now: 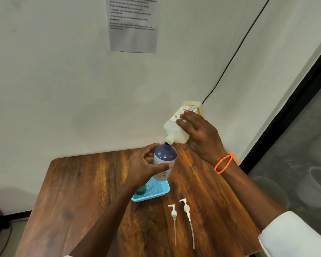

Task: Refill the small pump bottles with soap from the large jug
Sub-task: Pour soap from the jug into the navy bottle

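Soap jug [180, 125] first: you hold the big, boxy, milky-white plastic jug up in the air, tipped over so its short round spout points down. Your right hand [200, 134] wraps over its side, fingers curled across the paper label. The spout sits right at the open neck of the small bottle [164, 160], just about touching it. You cannot tell if soap is running.

The small bottle is round and smooth, with a dark blue-purple dome on top and a pale lower part with little flower shapes. It stands upright, at 7 o'clock from the jug. Your left hand [145, 164] grips it from the left, thumb in front and fingers curled round the back. Its pump top is off.

Under the bottle is a light blue plastic tray [161, 191] with a grid of tiny holes. The bottle's bottom is at the far edge of the tray; you cannot tell if it rests on it. A green bottle [142, 189] stands in the tray, mostly hidden behind your left wrist.

At 5 o'clock from the tray, two white pump heads [181, 212] lie flat on the table, side by side, each with a long thin clear tube pointing toward you.

The table [82, 191] is brown wood with dark, streaky grain and a rounded corner.

An orange beaded band [223, 164] loops your right wrist, and a white sleeve [293, 234] covers your right arm lower down.

On the pale wall at 12 o'clock hangs a printed paper sheet [132, 25]. A thin black cable [235, 52] runs up the wall at 1 o'clock.
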